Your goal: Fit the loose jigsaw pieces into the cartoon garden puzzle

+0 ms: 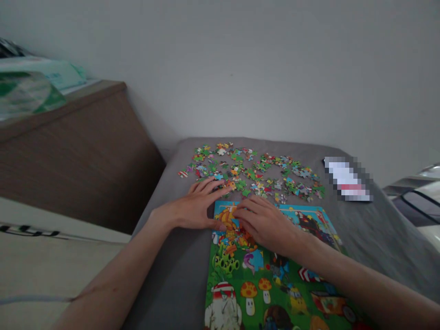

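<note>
Working upper-left of rectangular green-and-blue cartoon puzzle board, apparently fitting; next move likely needs careful fingertip alignment. Left hand splayed, thumb over board edge; right hand curled above board, grip can't tell. Small multicoloured jigsaw pieces scattered beyond; right forearm blocks board; pixelated dark-edged phone right.

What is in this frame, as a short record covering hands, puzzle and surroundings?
Puzzle board: cartoon picture, lying on grey cloth
Loose pieces: scattered beyond the board's far edge
Left hand: spread, thumb over the board's far left corner
Right hand: fingers bent over the board's far part; held piece, if any, not discernible
Far right: pixelated flat item on the cloth
Far left: brown cabinet
</note>
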`<state>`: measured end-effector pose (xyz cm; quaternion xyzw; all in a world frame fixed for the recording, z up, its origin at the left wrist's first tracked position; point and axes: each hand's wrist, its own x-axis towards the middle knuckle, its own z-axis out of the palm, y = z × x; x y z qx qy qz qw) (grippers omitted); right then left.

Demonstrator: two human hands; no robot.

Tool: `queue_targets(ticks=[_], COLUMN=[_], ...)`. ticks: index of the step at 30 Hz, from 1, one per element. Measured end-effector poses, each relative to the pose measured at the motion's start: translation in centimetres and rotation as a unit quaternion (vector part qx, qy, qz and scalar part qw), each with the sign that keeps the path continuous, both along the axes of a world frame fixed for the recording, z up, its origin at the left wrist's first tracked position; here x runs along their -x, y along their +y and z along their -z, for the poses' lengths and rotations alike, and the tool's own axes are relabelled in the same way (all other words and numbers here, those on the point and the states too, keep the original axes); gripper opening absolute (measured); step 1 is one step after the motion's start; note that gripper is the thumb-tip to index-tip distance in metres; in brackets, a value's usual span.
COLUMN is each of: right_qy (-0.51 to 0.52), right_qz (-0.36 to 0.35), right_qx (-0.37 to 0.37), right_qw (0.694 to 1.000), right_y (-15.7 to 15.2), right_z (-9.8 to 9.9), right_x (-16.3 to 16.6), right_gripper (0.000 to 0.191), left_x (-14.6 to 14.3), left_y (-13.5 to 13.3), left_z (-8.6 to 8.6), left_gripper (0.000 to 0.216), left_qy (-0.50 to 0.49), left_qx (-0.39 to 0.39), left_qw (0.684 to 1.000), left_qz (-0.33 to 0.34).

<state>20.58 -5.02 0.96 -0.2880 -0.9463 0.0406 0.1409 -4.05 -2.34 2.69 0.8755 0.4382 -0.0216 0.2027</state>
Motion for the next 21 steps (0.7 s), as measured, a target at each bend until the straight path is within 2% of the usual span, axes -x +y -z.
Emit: queue_targets(ticks=[3,8,11,14,18,21], right_qy=[-0.001,-0.026,-0.023,-0.04,-0.049,-0.005], right_qz=[0.041,0.033,0.06,0.087,0.035,-0.018], right_qx=[0.024,0.043,0.071,0.12,0.175,0.18], right_qw=[0.999,0.998,0.995,0.988,0.983,0.983], right_y=[-0.4,0.5,0.8,0.8,1.5,2.2], right_z=[-0.1,-0.2,-0.8,-1.4,-1.7,-1.4], right_x=[0.4,1.8,2.0,1.4,1.2,1.7], right_gripper=[0.015,0.02,0.015,0.024,0.016,0.028], left_x=[0.4,0.3,0.0,-0.5,-1.7,-2.5], left_y=[0.4,0.5,0.4,0.2,-0.2,-0.6], left_z=[0.3,0.7,0.9,1.0,1.2,1.4], left_gripper=[0.095,0.093,0.094,0.098,0.104,0.103], left_qy=[-0.013,-0.017,-0.02,-0.011,-0.014,-0.027], left_qx=[-0.015,-0.027,-0.03,-0.026,-0.043,-0.061], left_qw=[1.0,1.0,0.999,1.0,0.999,0.998], left_qz=[-0.001,-0.001,-0.003,0.002,0.004,0.007])
